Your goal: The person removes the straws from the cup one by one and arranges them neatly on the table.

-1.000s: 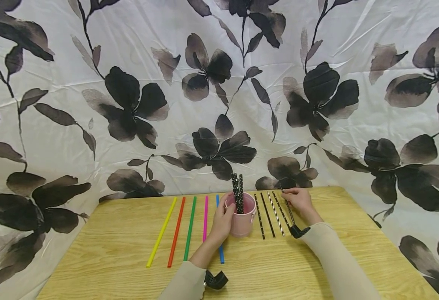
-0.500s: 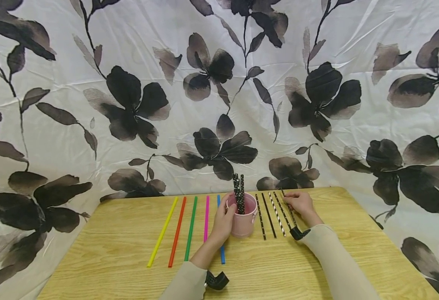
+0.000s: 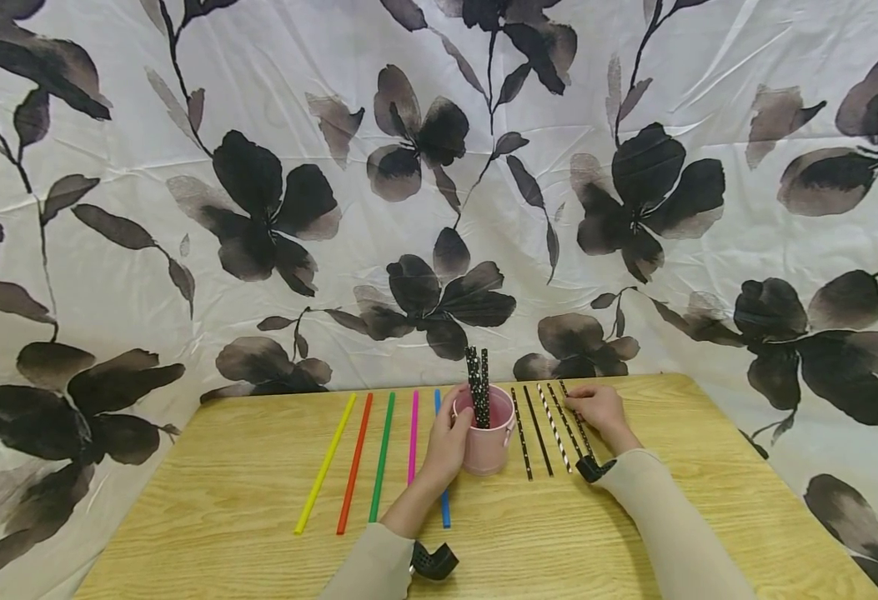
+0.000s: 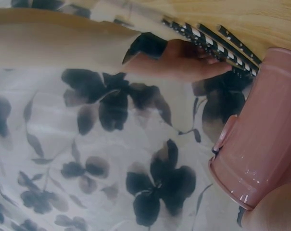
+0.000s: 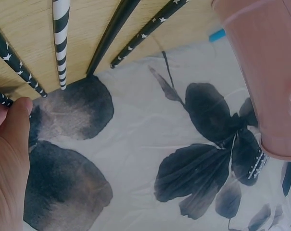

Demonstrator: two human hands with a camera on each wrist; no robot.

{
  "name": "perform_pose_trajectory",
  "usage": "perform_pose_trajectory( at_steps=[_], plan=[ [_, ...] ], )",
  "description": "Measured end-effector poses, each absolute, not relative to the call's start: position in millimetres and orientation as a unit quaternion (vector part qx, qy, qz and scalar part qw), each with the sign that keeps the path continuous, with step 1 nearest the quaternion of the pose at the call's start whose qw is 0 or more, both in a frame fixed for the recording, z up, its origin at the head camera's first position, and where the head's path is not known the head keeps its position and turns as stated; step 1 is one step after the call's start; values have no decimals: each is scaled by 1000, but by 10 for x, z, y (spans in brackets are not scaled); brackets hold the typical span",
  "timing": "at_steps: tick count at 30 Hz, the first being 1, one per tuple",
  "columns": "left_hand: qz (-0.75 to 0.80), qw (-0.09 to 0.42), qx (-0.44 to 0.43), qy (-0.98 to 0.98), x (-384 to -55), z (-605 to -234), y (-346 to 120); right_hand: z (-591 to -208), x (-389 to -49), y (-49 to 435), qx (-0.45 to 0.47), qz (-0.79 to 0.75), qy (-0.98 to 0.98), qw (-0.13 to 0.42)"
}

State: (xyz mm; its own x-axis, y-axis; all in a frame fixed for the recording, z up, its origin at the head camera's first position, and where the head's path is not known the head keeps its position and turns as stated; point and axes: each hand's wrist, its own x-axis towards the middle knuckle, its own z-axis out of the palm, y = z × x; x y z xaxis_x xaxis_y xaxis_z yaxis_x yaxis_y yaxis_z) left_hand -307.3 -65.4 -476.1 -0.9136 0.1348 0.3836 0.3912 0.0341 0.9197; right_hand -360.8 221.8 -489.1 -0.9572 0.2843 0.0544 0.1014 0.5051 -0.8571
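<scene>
My left hand [image 3: 448, 446] grips the side of a pink bucket [image 3: 485, 457], thumb over its rim. Several black straws with white specks [image 3: 478, 387] stand upright in the bucket. To its right, my right hand [image 3: 602, 412] pinches a black straw with white dots [image 3: 584, 437] near its far end. That straw lies at the right end of a row on the table. Beside it are a black straw with white stars [image 5: 13, 60], a black-and-white striped straw [image 5: 61, 45], a plain black straw [image 5: 111, 38] and another starred black straw [image 5: 147, 31].
Left of the bucket lie yellow [image 3: 324, 467], red [image 3: 354, 467], green [image 3: 382, 458], pink [image 3: 413, 437] and blue straws [image 3: 446, 510], the last two partly behind the left arm. The wooden table [image 3: 206, 475] ends at a floral cloth [image 3: 423, 225].
The dotted straw in my right hand has come down and slightly toward me, lining up with the row. My left hand and the bucket have stayed in place.
</scene>
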Motion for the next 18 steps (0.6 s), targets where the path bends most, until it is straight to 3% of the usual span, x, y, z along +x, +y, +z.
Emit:
perform_pose_trajectory(
  at_steps=[18],
  plan=[
    [-675,102,-189,-706,-3044,-4755,-648,-4890,-3589,2219,-106,373,-915,109]
  ],
)
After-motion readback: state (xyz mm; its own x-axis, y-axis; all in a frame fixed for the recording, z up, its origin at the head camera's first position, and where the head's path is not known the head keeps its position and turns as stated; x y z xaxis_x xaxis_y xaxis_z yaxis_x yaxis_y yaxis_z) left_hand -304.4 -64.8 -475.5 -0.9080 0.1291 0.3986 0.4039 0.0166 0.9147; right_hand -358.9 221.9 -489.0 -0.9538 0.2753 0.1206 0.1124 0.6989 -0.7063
